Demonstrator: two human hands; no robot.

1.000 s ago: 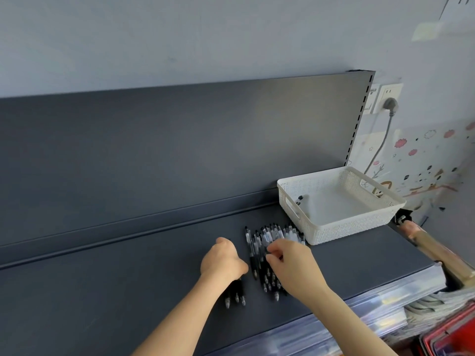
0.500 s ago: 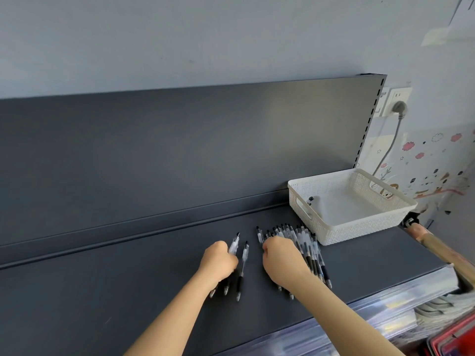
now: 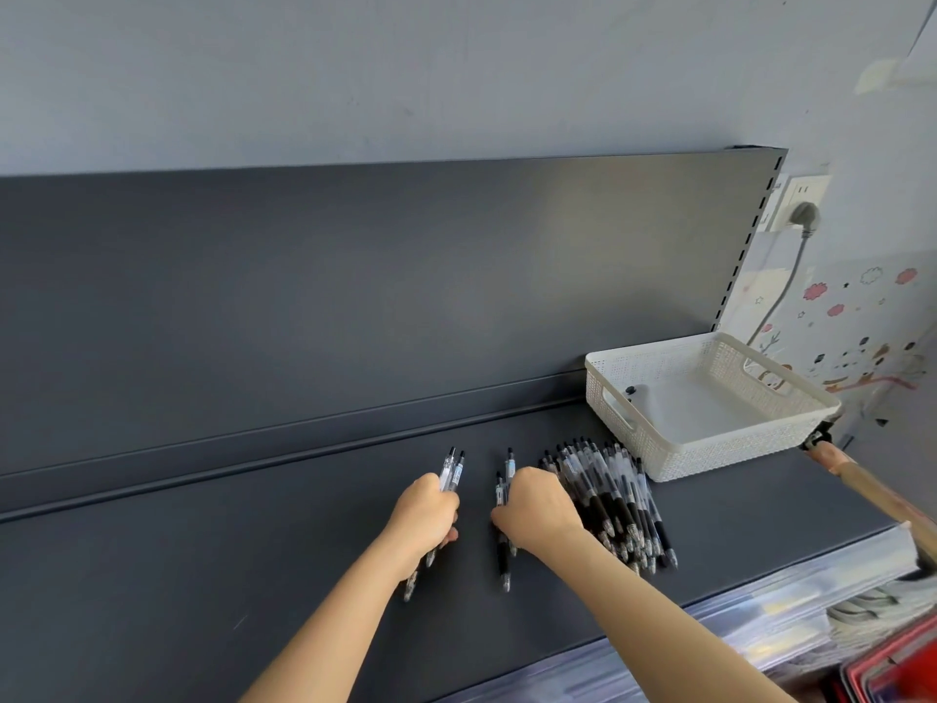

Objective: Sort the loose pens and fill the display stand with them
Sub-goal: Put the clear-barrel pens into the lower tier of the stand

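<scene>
Basket [image 3: 710, 451] on shelf [image 3: 253, 575]: one small black bit [image 3: 630, 391] inside, by left wall. Pen pile [image 3: 613, 494] just left of basket. Left hand [image 3: 426, 515] clamped on two pens [image 3: 453, 469]; right hand [image 3: 540, 507] curled round pen pair [image 3: 502, 555], touching pile.

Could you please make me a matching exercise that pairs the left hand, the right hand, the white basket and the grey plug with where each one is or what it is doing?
Things
1. left hand
2. right hand
3. white basket
4. grey plug

Places or states
A. in the wall socket, right of the back panel
B. lies over two pens, left of the big pen pile
C. holds a small bunch of pens
D. stands at the right end of the shelf, behind the pile

Pairs: 1-C, 2-B, 3-D, 4-A
</scene>
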